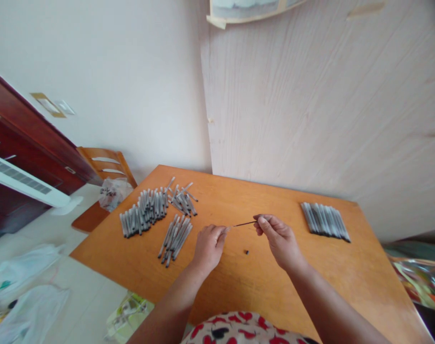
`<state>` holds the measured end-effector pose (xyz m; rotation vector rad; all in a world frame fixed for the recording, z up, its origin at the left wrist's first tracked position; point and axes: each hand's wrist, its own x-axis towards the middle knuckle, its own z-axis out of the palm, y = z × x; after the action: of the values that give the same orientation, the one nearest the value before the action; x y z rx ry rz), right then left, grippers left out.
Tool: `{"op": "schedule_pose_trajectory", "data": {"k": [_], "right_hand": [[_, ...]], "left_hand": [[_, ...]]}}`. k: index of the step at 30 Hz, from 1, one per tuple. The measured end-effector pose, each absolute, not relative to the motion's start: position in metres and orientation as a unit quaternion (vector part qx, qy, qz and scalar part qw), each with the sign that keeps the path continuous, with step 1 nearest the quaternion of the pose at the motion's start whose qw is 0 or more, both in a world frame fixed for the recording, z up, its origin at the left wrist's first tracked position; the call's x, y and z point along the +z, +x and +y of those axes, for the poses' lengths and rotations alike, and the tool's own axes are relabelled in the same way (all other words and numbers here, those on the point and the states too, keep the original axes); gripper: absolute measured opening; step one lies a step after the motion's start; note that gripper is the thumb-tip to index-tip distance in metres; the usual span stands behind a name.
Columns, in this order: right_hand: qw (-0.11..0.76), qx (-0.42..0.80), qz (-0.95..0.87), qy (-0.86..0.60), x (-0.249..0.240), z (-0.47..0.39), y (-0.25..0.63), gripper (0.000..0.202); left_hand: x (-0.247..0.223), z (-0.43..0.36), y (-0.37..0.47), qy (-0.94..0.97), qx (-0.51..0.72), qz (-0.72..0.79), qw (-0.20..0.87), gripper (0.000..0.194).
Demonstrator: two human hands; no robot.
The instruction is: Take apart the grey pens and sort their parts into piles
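Observation:
Between the fingers of my right hand (271, 234) is a thin dark pen refill (245, 223), its narrow tip pointing left. My left hand (210, 241) is closed just left of that tip; whatever it grips is hidden by the fingers. A small black pen cap or plug (246, 252) lies on the wooden table (232, 282) below the gap between my hands. Left of my left hand is a loose bundle of clear pens with dark ends (174, 236).
Beyond that bundle lie a large pile of similar pens (144, 210) and a smaller crossed pile (182, 198). A neat row of pens (325, 220) sits at the table's right. Behind the table stands a wall; a wooden chair (104, 162) holding a plastic bag (114, 192) is at left.

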<state>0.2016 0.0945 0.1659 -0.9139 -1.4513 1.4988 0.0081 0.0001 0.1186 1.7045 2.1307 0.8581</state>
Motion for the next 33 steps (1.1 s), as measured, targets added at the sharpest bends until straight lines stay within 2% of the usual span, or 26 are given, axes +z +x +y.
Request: {"op": "schedule_pose_trajectory", "data": {"k": [22,33], "right_hand": [[0.357,0.6,-0.62,-0.358,0.153,0.091,0.186,0.032],[0.284,0.596,-0.645,-0.385,0.134,0.089,0.177,0.044]], "left_hand": [[0.119,-0.008,0.009,0.616,0.273,0.726,0.134,0.026],[0.102,-0.007,-0.002,0.554,0.376,0.723,0.17,0.021]]}}
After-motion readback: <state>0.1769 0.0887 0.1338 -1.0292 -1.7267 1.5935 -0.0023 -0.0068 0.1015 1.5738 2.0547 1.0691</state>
